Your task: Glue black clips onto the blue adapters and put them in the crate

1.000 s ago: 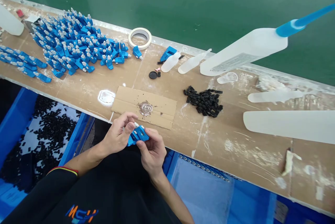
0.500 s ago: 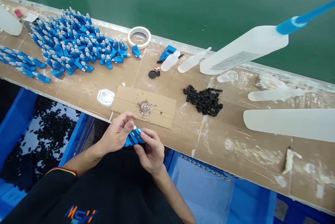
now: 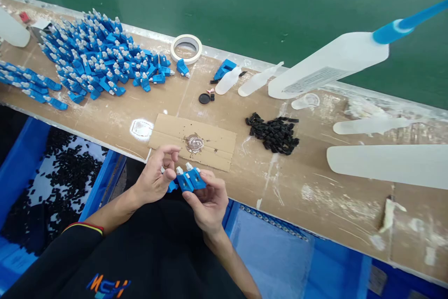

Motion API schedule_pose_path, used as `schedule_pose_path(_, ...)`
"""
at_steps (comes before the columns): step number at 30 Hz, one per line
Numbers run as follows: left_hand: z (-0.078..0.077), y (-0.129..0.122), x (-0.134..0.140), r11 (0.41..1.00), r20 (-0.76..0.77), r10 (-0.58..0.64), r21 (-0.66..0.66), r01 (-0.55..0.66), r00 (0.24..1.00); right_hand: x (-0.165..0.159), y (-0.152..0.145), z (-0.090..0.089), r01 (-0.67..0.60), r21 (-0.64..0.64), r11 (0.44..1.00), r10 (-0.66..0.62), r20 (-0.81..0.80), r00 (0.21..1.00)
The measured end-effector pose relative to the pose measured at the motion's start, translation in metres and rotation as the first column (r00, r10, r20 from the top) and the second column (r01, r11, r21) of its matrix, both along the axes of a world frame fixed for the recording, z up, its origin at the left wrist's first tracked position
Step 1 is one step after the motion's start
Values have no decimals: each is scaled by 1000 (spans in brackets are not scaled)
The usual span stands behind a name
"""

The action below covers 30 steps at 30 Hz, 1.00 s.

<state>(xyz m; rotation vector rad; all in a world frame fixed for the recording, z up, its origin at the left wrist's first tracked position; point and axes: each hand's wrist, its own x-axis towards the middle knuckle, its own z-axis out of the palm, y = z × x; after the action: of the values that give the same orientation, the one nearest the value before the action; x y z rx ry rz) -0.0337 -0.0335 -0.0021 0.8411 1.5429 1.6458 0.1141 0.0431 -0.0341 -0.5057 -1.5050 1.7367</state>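
Observation:
My right hand (image 3: 211, 201) pinches a pair of blue plastic parts with white tips (image 3: 196, 179) between thumb and fingers, tips pointing up and away from me. To its left, my left hand (image 3: 156, 175) has its thumb and forefinger apart. Another blue part (image 3: 172, 187) shows below that thumb, mostly hidden by the hand, and a bit of white shows between the fingers. Just beyond both hands lies a piece of cardboard (image 3: 168, 131) with a shiny wet puddle (image 3: 194, 143) on it.
Blue parts with white tips form a large heap (image 3: 101, 56) at the left. Small black pieces (image 3: 273, 133) lie right of the cardboard. Behind are a tape roll (image 3: 174, 49) and several white bottles (image 3: 325, 68). A blue bin (image 3: 112, 168) holds more black pieces.
My right hand has moved slightly right and turned its blue parts, so two now show clearly with white tips up. My left hand has drawn a little apart from it.

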Motion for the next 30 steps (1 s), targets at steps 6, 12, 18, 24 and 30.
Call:
schedule_pose_path(6,-23,2,18,927,-63,334,201,-316,940,-6,-10,1,7,12,1000,-7,25,1000)
schedule_pose_path(12,-3,14,27,860,320,446,107,-499,836,-8,-16,-3,4,-11,1000,-4,28,1000)
schedule_pose_path(18,15,17,29,901,621,363,-46,-431,694,-7,-18,-2,-23,-38,999,23,11,1000)
schedule_pose_path(24,24,13,27,969,750,218,-91,-229,624,-3,-19,-9,-2,32,999,0,70,998)
schedule_pose_path(30,26,15,24,985,801,141,-55,-162,582,-2,-19,-12,25,301,953,-91,206,974)
